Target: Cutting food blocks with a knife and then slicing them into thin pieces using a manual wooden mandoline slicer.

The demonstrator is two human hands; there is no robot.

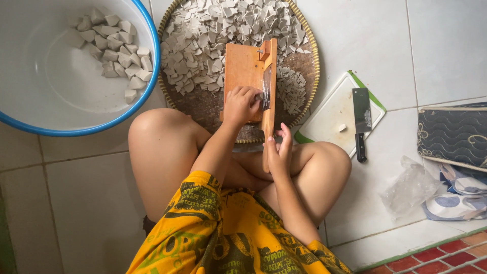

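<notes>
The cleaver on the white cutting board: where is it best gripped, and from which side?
Grip the cleaver by its black handle, coming from the near side, by the person's right knee. The handle points toward the person and overhangs the cutting board edge, leaving room for fingers; the broad blade lies flat, farther away.

Matt wooden slicer board [247, 71] on a rough woven tray [203, 104] — glossy tiled floor [446, 45].

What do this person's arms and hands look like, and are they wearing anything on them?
Both arms are bare from the short sleeves down. The left hand and right hand wear no gloves, and no rings, watch or bracelets show. The shirt is yellow with dark green print, and its loose sleeves end above the elbows.
</notes>
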